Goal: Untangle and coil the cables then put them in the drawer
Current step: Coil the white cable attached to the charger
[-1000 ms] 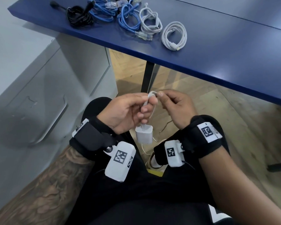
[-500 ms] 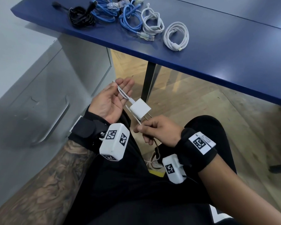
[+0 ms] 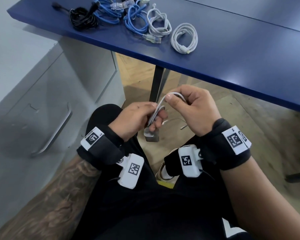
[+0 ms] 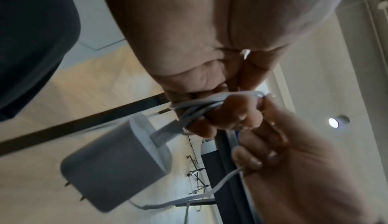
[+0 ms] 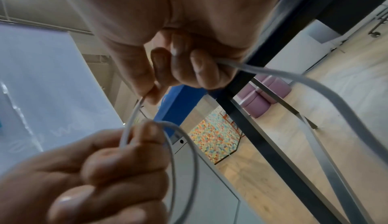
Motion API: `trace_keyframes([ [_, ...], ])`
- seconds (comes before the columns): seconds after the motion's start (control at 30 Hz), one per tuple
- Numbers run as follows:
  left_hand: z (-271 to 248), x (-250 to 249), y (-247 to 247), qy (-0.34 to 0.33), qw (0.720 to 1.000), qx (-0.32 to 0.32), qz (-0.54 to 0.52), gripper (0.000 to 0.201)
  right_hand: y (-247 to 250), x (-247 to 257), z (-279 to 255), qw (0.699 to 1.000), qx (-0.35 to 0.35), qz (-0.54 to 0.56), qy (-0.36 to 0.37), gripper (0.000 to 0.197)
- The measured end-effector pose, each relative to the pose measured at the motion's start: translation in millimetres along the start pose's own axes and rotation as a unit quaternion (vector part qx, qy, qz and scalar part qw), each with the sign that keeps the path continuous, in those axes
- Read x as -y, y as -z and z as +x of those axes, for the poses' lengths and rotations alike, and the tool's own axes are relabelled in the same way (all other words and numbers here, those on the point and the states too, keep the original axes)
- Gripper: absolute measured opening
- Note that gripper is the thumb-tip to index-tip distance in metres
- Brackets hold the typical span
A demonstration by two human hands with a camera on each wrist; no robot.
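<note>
Head view: my left hand (image 3: 139,118) grips a few loops of the white charger cable (image 3: 157,110), fingers curled round them, with the white plug block (image 3: 151,136) hanging just below the fist. My right hand (image 3: 189,110) pinches the same cable between thumb and fingers above the left hand, feeding a fresh loop over. Both hands are over my lap, under the edge of the blue counter (image 3: 232,54). Left wrist view shows the wraps lying across my fingers (image 4: 231,111) and a loose tail (image 4: 220,186) trailing down. Step in hand: coiling this cable, I'd say partway, since slack is left. Next move calls for laying the loop into the left grip without dropping earlier wraps. On the counter lie a coiled white cable (image 3: 184,38), blue cables (image 3: 135,21), a black one (image 3: 82,19). The grey drawer (image 3: 42,122) at my left is closed, nothing in it yet.
</note>
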State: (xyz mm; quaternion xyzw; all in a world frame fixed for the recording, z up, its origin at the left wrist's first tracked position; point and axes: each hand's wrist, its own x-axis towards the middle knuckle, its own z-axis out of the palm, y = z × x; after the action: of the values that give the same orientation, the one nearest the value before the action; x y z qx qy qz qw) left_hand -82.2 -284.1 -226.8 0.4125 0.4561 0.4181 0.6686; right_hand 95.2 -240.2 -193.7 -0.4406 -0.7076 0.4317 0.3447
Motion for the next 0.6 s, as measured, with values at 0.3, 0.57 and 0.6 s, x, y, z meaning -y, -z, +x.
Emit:
trace_keyframes([
  [0.3, -5, -13, 10, -0.018, 0.955, 0.062, -0.290, 0.028, -40, -46, -1, 0.985, 0.032, 0.110, -0.131, 0.023],
  [0.57, 5, -9, 43, -0.096, 0.877, -0.126, -0.454, 0.021, -65, -64, -29, 0.943, 0.264, 0.064, -0.191, 0.021],
  [0.6, 6, -7, 45, -0.096, 0.879, -0.149, -0.443, 0.020, -64, -58, -27, 0.944, 0.271, 0.051, -0.183, 0.022],
])
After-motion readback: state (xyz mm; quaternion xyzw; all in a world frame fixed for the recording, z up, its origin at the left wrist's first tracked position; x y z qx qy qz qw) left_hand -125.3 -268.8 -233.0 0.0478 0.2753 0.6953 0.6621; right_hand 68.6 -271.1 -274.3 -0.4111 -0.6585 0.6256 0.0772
